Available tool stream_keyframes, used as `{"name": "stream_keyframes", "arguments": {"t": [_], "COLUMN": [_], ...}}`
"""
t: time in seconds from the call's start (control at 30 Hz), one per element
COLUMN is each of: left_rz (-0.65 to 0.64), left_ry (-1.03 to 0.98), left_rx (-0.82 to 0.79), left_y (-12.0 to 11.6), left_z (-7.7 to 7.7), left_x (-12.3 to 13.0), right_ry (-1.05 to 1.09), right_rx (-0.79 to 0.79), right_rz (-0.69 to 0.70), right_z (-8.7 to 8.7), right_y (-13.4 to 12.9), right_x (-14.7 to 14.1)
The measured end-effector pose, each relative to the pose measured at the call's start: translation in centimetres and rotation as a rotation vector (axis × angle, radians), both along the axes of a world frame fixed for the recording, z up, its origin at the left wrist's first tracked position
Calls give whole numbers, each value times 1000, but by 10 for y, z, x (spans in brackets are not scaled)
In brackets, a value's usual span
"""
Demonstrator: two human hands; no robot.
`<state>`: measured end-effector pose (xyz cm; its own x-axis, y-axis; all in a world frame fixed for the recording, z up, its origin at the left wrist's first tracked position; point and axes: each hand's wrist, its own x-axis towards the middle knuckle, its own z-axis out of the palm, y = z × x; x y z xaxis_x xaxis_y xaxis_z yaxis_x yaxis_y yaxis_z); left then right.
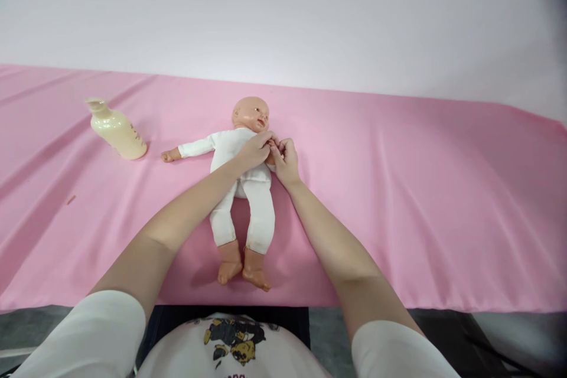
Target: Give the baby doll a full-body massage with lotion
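Note:
A baby doll (259, 212) with a white cloth body lies on its back, head away from me and face turned to the right. Its bare feet point toward me, and one arm stretches out to the left. Reaching across the doll's chest, my left hand (257, 149) has its fingers closed on the doll's other hand. My right hand (286, 160) pinches the same small hand from the right side, thumb and fingertips together. Both my hands meet there and partly hide the doll's hand and forearm.
A pink cloth (425, 201) with folds covers the table. On the left stands a cream pump bottle (119, 132). A small brownish mark or scrap (71, 199) shows on the cloth nearer me. Behind the table is a pale wall (283, 18).

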<state>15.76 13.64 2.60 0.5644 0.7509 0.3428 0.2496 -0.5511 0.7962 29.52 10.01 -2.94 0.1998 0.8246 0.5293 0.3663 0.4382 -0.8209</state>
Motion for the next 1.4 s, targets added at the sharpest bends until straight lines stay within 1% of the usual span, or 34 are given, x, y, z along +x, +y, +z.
{"name": "stream_keyframes", "arguments": {"t": [0.13, 0.23, 0.37, 0.57, 0.77, 0.97, 1.2, 1.4], "left_rz": [-9, 14, 70, 119, 129, 100, 74, 107], "left_ry": [10, 30, 43, 73, 100, 84, 87, 130], "left_rx": [17, 18, -22, -61, -57, -60, -57, -39], "left_y": [1, 0, -3, -3, -1, -4, -3, -3], "left_z": [-2, -2, 1, 1, -1, 2, -1, -2], "left_x": [1, 0, 1, 1, 1, 1, 0, -1], "right_ry": [43, 48, 4, 16, 66, 206, 243, 264], "right_rx": [48, 45, 13, -44, -90, -91, -94, -110], "right_rz": [11, 92, 205, 171, 219, 305, 324, 366], "right_z": [-4, -5, -4, -3, -4, -7, -8, -11], "right_y": [1, 0, 1, 3, 6, 8, 11, 10], "right_x": [1, 2, 5, 3, 3, 4, 9, 7]}}
